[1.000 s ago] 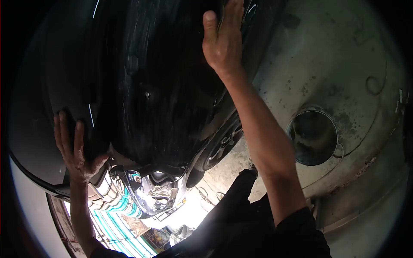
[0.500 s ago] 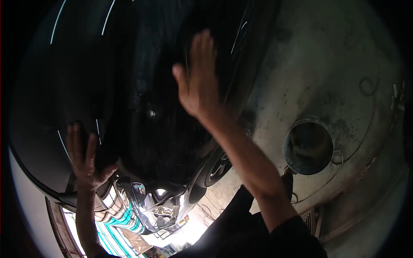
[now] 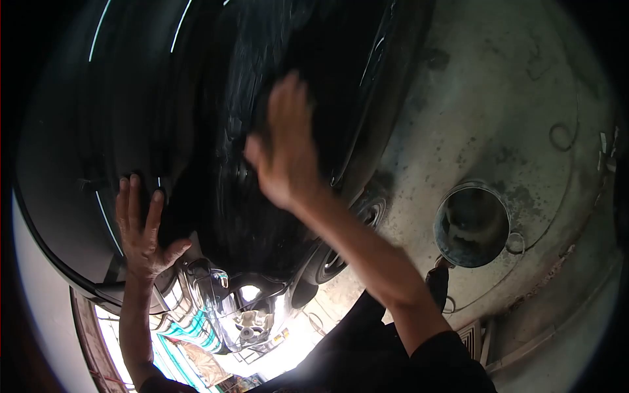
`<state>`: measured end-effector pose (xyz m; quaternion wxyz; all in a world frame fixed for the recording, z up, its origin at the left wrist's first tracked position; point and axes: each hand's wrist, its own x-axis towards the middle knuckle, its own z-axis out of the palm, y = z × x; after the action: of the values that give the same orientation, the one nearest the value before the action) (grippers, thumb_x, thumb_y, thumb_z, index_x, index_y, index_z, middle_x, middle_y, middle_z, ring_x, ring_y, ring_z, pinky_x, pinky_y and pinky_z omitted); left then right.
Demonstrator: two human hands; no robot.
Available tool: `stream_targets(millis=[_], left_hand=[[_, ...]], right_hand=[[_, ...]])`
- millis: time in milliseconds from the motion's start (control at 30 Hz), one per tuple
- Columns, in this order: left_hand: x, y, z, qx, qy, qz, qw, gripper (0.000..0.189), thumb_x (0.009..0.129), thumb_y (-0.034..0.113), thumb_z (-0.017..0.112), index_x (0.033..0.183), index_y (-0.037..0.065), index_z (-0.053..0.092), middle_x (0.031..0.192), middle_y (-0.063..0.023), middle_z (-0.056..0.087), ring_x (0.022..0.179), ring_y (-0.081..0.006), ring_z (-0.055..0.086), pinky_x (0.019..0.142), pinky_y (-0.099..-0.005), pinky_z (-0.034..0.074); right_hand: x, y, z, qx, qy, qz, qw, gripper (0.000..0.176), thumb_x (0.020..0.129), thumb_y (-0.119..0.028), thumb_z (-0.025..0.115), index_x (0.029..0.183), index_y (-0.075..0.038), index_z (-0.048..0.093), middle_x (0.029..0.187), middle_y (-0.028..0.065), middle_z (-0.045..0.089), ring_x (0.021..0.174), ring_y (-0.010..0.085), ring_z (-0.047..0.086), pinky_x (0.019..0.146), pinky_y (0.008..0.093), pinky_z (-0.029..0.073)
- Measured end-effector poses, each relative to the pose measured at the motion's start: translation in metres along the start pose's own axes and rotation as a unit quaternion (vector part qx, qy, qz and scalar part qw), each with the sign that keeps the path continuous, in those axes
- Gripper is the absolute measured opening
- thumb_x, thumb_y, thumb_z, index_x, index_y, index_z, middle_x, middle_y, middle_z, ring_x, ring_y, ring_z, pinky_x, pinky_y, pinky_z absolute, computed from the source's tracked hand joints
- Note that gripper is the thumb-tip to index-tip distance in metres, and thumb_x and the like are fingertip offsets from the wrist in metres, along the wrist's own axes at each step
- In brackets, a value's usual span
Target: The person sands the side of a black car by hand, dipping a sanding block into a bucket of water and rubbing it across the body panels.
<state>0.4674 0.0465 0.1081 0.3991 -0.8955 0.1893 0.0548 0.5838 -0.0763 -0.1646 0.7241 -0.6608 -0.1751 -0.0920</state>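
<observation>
Head view: my left hand (image 3: pixel 143 245), splayed, lay on the black car (image 3: pixel 209 150) beneath both; my right hand (image 3: pixel 287 147), flat and empty, was blurred over it, contact unclear. Anything gritty underneath could have scratched it; a misstep could have tipped the bucket (image 3: pixel 472 254) to their right.

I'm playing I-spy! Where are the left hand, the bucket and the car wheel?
Left hand (image 3: pixel 141 250), head view: back of the hand.
Bucket (image 3: pixel 478 256), head view: its inside wall.
Car wheel (image 3: pixel 333 264), head view: its lower visible part.
</observation>
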Motion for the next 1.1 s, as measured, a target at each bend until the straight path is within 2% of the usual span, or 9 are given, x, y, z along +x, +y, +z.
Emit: stream_targets(millis=[67,167,300,400,533,633,733,833,1100], left_hand=[[0.002,0.001,-0.002,0.0,0.0,0.001,1.0,0.091,0.091,0.082,0.041,0.151,0.014,0.047,0.156,-0.0273,0.039,0.148,-0.0447,0.032,0.118,-0.0577,0.028],[0.004,0.001,-0.002,-0.006,0.007,-0.003,1.0,0.09,0.091,0.081,0.042,0.15,0.014,0.049,0.156,-0.0272,0.04,0.148,-0.0449,0.034,0.118,-0.0578,0.029],[0.002,0.003,-0.003,-0.007,0.003,-0.011,1.0,0.089,0.09,0.081,0.043,0.149,0.015,0.051,0.155,-0.0272,0.041,0.147,-0.045,0.035,0.117,-0.0582,0.03],[-0.001,0.001,-0.002,-0.004,-0.008,-0.006,1.0,0.091,0.09,0.081,0.043,0.152,0.014,0.046,0.157,-0.0272,0.037,0.147,-0.0463,0.033,0.117,-0.0606,0.029],[-0.001,0.0,-0.001,-0.004,0.005,-0.007,1.0,0.09,0.089,0.082,0.044,0.15,0.015,0.05,0.156,-0.0274,0.04,0.147,-0.0448,0.035,0.116,-0.059,0.03],[-0.001,0.0,-0.002,-0.011,-0.003,-0.011,1.0,0.091,0.089,0.082,0.044,0.151,0.016,0.048,0.157,-0.0269,0.039,0.148,-0.0447,0.033,0.116,-0.0594,0.031],[-0.003,0.001,0.0,-0.009,-0.006,-0.02,1.0,0.091,0.088,0.083,0.044,0.151,0.018,0.048,0.157,-0.026,0.039,0.148,-0.0445,0.033,0.115,-0.06,0.031],[-0.004,0.002,0.001,-0.01,0.0,-0.021,1.0,0.09,0.088,0.083,0.044,0.15,0.018,0.049,0.157,-0.0256,0.039,0.148,-0.0446,0.033,0.116,-0.0601,0.031],[-0.004,0.0,-0.001,-0.012,-0.009,-0.022,1.0,0.091,0.087,0.084,0.044,0.151,0.019,0.048,0.158,-0.0253,0.038,0.148,-0.0443,0.033,0.116,-0.0598,0.03]], right_hand=[[-0.076,-0.024,0.003,-0.019,-0.247,-0.039,0.968,0.096,0.081,-0.041,0.08,0.15,0.009,0.035,0.159,0.033,0.026,0.147,0.0515,0.027,0.119,0.0616,0.03],[-0.1,-0.015,0.012,-0.002,-0.332,-0.105,0.937,0.105,0.074,-0.039,0.085,0.152,0.007,0.033,0.161,0.033,0.024,0.149,0.0528,0.025,0.118,0.0627,0.029],[0.049,-0.003,-0.004,-0.02,0.028,-0.072,0.997,0.083,0.097,-0.044,0.063,0.151,0.011,0.033,0.158,0.034,0.028,0.148,0.0491,0.027,0.118,0.0605,0.029],[0.05,-0.013,-0.002,0.001,0.043,-0.032,0.999,0.081,0.098,-0.043,0.061,0.149,0.013,0.034,0.158,0.0353,0.026,0.148,0.051,0.027,0.119,0.0602,0.028],[-0.097,-0.044,0.019,0.069,-0.13,-0.106,0.983,0.095,0.079,-0.028,0.083,0.152,0.009,0.034,0.163,0.0314,0.021,0.152,0.0475,0.021,0.119,0.0607,0.029],[-0.046,-0.029,0.0,0.004,-0.237,-0.096,0.967,0.092,0.081,-0.026,0.081,0.154,0.004,0.034,0.165,0.0278,0.019,0.154,0.044,0.02,0.119,0.0594,0.031],[0.079,-0.013,-0.009,-0.017,0.044,-0.056,0.997,0.076,0.097,-0.038,0.064,0.149,0.011,0.036,0.159,0.0318,0.028,0.147,0.0491,0.029,0.117,0.0592,0.031],[0.102,-0.012,-0.01,-0.029,0.072,-0.028,0.997,0.076,0.099,-0.038,0.061,0.148,0.013,0.035,0.158,0.0333,0.028,0.148,0.0485,0.028,0.118,0.0582,0.031],[-0.013,-0.029,-0.011,-0.044,-0.242,-0.115,0.962,0.09,0.088,-0.035,0.075,0.156,0.003,0.03,0.166,0.0253,0.018,0.154,0.0423,0.02,0.119,0.0624,0.03]])
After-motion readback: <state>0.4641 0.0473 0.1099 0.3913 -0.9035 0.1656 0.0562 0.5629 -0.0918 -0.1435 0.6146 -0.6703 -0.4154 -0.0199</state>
